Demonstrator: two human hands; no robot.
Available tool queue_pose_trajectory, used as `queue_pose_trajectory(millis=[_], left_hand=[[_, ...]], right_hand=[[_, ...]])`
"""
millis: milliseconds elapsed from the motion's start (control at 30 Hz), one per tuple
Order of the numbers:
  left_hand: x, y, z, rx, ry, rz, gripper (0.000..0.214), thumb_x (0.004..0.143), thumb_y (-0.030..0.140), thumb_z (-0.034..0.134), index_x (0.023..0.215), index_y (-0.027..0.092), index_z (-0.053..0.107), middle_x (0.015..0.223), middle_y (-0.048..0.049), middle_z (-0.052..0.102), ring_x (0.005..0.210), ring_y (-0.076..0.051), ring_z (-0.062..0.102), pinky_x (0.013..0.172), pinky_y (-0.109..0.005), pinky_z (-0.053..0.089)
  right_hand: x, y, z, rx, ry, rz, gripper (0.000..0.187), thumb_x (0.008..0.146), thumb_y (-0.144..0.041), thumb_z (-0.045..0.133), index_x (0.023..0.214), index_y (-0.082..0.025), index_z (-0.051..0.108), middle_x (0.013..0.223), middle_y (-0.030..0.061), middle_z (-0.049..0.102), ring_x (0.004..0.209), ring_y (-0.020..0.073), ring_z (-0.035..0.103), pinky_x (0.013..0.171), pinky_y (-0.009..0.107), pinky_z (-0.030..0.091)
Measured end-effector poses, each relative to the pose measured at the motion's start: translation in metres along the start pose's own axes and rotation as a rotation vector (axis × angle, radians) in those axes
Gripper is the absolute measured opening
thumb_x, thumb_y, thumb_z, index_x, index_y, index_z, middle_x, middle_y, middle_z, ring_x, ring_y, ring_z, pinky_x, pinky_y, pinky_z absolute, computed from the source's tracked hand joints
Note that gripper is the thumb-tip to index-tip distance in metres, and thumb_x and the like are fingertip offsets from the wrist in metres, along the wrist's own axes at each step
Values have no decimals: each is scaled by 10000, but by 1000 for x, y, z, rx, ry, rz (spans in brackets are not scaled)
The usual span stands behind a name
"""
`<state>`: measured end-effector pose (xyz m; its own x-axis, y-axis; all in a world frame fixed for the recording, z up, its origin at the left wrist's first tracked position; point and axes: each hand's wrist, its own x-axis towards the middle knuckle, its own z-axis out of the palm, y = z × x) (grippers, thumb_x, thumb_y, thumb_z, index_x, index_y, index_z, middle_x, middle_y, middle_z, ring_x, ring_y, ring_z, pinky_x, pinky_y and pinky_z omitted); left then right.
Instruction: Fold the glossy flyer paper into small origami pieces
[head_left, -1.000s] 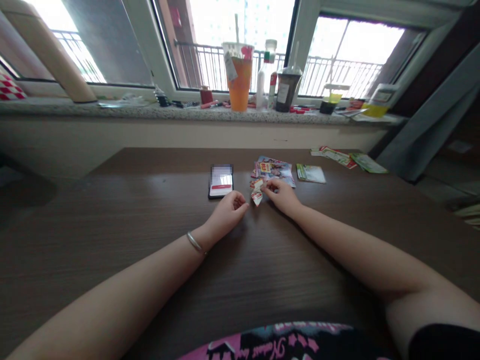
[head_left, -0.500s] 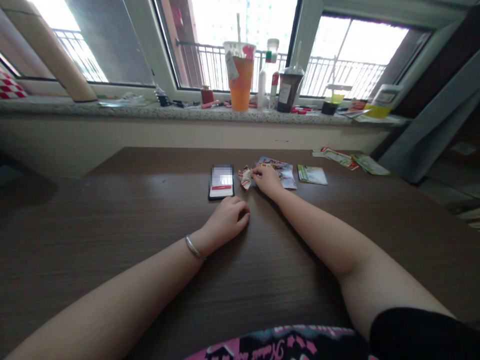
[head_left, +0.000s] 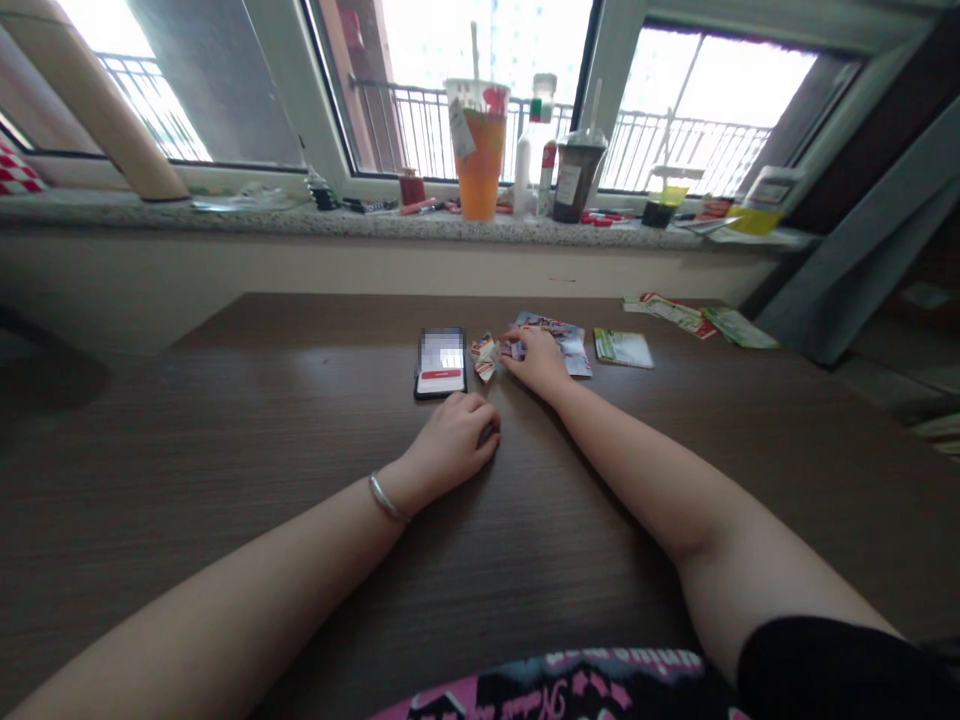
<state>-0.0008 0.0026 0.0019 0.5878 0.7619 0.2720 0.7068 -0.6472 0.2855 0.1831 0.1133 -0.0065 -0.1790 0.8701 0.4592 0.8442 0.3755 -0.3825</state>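
Facing windows (head_left: 424, 50), table (head_left: 225, 450) under left hand (head_left: 452, 440)

Table (head_left: 337, 450): dark brown, wood-grained top; a phone (head_left: 441, 372) lies face up, screen lit, left of centre; a crumpled wrapper (head_left: 485, 358) sits just beside it, to the right; colourful papers (head_left: 576, 352) overlap next, partly hidden from view; a green-and-white packet (head_left: 624, 348) lies flat, near them; flattened wrappers (head_left: 679, 315), red and green, overlap towards the far right corner.

phone (head_left: 441, 380) on table (head_left: 225, 450) | wrapper (head_left: 485, 358) right of phone | packets (head_left: 576, 350) right of wrapper | cups (head_left: 480, 165) on windowsill (head_left: 360, 226) behind table
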Motion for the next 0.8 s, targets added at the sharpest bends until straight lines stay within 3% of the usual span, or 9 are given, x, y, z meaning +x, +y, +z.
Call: queue_pose_trajectory(millis=[267, 467, 800], left_hand=[[0, 1, 1, -42, 21, 10, 101, 838, 260, 550, 872, 199, 623, 957, -105, 595, 955, -288, 502, 879, -426, 397], [-1, 3, 0, 10, 16, 25, 102, 852, 265, 538, 876, 199, 612, 958, -100, 594, 951, -276, 505, 875, -409, 406], [-3, 6, -1, 89, 10, 27, 111, 861, 250, 534, 900, 181, 612, 965, -82, 599, 950, -251, 517, 872, -397, 438]], right_hand=[[-25, 14, -26, -159, -96, -84, 637, 702, -469, 731, 1249, -173, 593, 1274, 147, 586, 1184, 338, 483, 1013, 470, 381], [-35, 22, -35, -245, -108, -178, 604, 775, -462, 678, 1273, -136, 576, 1289, 176, 583, 1241, 352, 434, 1064, 484, 312], [-37, 14, -40, -452, -199, -237, 318, 918, -392, 529, 1066, -151, 674, 1068, 143, 685, 1066, 288, 538, 895, 393, 383]])
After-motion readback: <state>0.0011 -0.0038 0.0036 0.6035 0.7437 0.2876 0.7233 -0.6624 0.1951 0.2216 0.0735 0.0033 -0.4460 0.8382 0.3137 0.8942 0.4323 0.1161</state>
